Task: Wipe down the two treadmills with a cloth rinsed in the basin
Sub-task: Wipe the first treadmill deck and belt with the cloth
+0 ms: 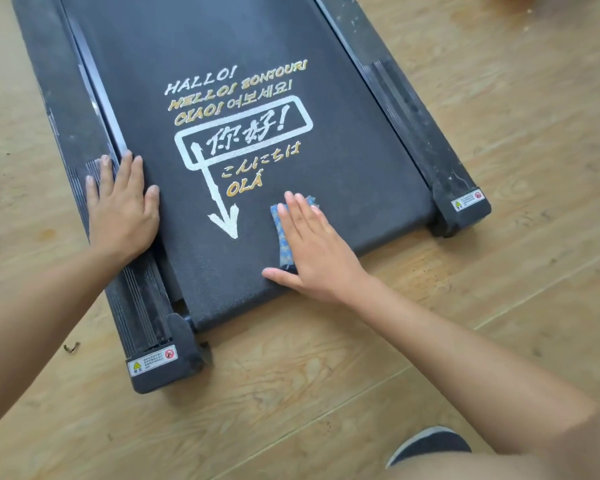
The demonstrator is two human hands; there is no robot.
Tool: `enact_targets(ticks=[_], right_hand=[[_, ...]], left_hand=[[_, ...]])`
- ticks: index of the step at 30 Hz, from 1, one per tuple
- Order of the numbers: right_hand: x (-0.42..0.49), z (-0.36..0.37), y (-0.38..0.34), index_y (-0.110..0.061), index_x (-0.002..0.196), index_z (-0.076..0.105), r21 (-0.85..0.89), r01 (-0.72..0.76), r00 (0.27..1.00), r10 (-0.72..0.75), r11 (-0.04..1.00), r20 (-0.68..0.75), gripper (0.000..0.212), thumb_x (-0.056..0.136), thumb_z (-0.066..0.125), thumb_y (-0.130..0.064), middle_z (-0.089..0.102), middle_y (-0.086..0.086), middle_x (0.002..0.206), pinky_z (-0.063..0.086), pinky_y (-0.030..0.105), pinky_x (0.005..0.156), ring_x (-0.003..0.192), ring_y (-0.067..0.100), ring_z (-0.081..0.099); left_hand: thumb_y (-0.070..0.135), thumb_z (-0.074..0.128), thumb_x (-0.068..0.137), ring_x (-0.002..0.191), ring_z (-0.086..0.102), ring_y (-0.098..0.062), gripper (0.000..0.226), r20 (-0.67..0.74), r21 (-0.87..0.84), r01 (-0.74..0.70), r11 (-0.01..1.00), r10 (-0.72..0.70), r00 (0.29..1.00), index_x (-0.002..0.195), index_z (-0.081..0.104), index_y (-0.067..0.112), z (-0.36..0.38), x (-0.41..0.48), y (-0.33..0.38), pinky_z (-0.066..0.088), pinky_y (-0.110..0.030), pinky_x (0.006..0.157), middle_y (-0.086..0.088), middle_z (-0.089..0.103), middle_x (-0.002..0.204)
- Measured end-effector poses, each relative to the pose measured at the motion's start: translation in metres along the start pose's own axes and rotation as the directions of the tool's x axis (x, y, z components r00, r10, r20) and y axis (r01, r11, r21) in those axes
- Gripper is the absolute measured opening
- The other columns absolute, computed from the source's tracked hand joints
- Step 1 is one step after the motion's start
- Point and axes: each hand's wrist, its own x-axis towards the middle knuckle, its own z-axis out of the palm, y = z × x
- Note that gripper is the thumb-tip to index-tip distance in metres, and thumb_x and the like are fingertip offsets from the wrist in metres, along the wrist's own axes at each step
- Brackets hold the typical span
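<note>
Right hand flat, fingers spread, pressing blue speckled folded cloth onto black treadmill belt; left hand splayed, bracing. Risk: belt may roll under push, cloth slipping.

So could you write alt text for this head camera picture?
A right hand presses a blue cloth flat on a black treadmill belt printed with greetings, while the left hand rests on the side rail. Wooden floor surrounds it.

Soft even daylight; blurred, curved edges
</note>
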Motion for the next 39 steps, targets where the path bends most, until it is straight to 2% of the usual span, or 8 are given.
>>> enact_targets(ticks=[6, 10, 14, 22, 26, 29, 33, 39], right_hand=[[-0.077, 0.010, 0.047, 0.001, 0.165, 0.011, -0.125, 0.085, 0.995, -0.091, 0.988, -0.043, 0.105, 0.099, 0.034, -0.078, 0.000, 0.019, 0.174, 0.014, 0.049, 0.131, 0.162, 0.030, -0.002], [-0.019, 0.005, 0.046, 0.002, 0.164, 0.014, -0.043, 0.017, 0.998, -0.019, 0.999, -0.052, 0.109, 0.096, 0.027, -0.082, 0.005, 0.020, 0.174, 0.013, 0.049, 0.131, 0.162, 0.031, 0.001], [0.035, -0.011, 0.038, -0.003, 0.166, 0.003, 0.031, -0.094, 0.995, 0.094, 0.995, -0.014, 0.112, 0.092, 0.019, -0.085, -0.008, 0.015, 0.175, 0.001, 0.044, 0.132, 0.162, 0.026, -0.010], [-0.071, 0.001, 0.069, -0.004, 0.166, 0.005, 0.010, -0.026, 0.998, 0.026, 1.000, -0.056, 0.105, 0.097, 0.030, -0.079, -0.004, 0.012, 0.176, 0.012, 0.049, 0.131, 0.163, 0.025, -0.005], [-0.026, -0.004, 0.081, -0.002, 0.166, 0.007, -0.023, -0.043, 0.998, 0.042, 0.999, -0.054, 0.109, 0.096, 0.023, -0.084, -0.001, 0.015, 0.175, 0.012, 0.050, 0.131, 0.163, 0.026, -0.005], [0.029, -0.018, 0.083, -0.005, 0.166, 0.000, 0.010, -0.128, 0.992, 0.128, 0.992, -0.006, 0.110, 0.094, 0.018, -0.086, -0.009, 0.012, 0.175, 0.000, 0.043, 0.132, 0.162, 0.023, -0.012], [-0.001, -0.024, 0.103, -0.005, 0.166, -0.005, -0.066, -0.043, 0.999, 0.044, 0.997, 0.015, 0.109, 0.096, 0.018, -0.085, -0.012, 0.012, 0.175, 0.005, 0.045, 0.132, 0.161, 0.023, -0.014], [-0.063, -0.025, 0.148, 0.001, 0.165, 0.005, -0.183, 0.105, 0.993, -0.092, 0.978, 0.079, 0.106, 0.100, 0.028, -0.080, -0.004, 0.019, 0.174, 0.019, 0.054, 0.129, 0.162, 0.031, -0.005]], left_hand=[[0.046, 0.025, 0.107, 0.164, 0.006, -0.031, 0.068, -0.068, 0.017, 0.014, 1.000, -0.013, 0.998, 0.165, 0.026, 0.012, 0.003, -0.001, 0.007, 0.002, -0.055, 0.130, -0.004, 0.018, 0.176], [0.043, 0.028, 0.110, 0.164, 0.005, -0.030, 0.064, -0.064, 0.020, 0.021, 1.000, -0.020, 0.998, 0.166, 0.025, 0.012, 0.003, -0.004, 0.007, 0.002, -0.055, 0.131, -0.004, 0.017, 0.176], [0.043, 0.030, 0.111, 0.164, 0.003, -0.028, 0.064, -0.058, 0.032, 0.041, 0.999, -0.039, 0.998, 0.167, 0.024, 0.013, -0.001, -0.007, 0.015, 0.001, -0.053, 0.132, -0.003, 0.015, 0.177], [0.042, 0.032, 0.110, 0.164, 0.006, -0.022, 0.065, -0.092, 0.042, 0.099, 0.994, -0.095, 0.991, 0.166, 0.026, 0.012, 0.002, -0.008, 0.027, 0.002, -0.050, 0.132, -0.003, 0.017, 0.176], [0.043, 0.032, 0.110, 0.164, 0.006, -0.021, 0.064, -0.101, 0.060, 0.093, 0.994, -0.087, 0.991, 0.166, 0.027, 0.012, 0.001, -0.008, 0.028, 0.002, -0.050, 0.131, -0.003, 0.018, 0.176], [0.043, 0.031, 0.111, 0.164, 0.006, -0.022, 0.064, -0.090, 0.068, 0.092, 0.993, -0.085, 0.992, 0.166, 0.026, 0.012, 0.000, -0.009, 0.026, 0.003, -0.051, 0.132, -0.003, 0.017, 0.176], [0.042, 0.029, 0.111, 0.164, 0.004, -0.022, 0.064, -0.079, 0.055, 0.082, 0.995, -0.078, 0.994, 0.166, 0.025, 0.010, 0.001, -0.010, 0.025, 0.002, -0.053, 0.132, -0.004, 0.016, 0.177], [0.041, 0.031, 0.111, 0.164, 0.005, -0.021, 0.062, -0.111, 0.028, 0.085, 0.996, -0.081, 0.990, 0.166, 0.026, 0.011, 0.006, -0.010, 0.023, 0.002, -0.051, 0.131, -0.004, 0.016, 0.177]])
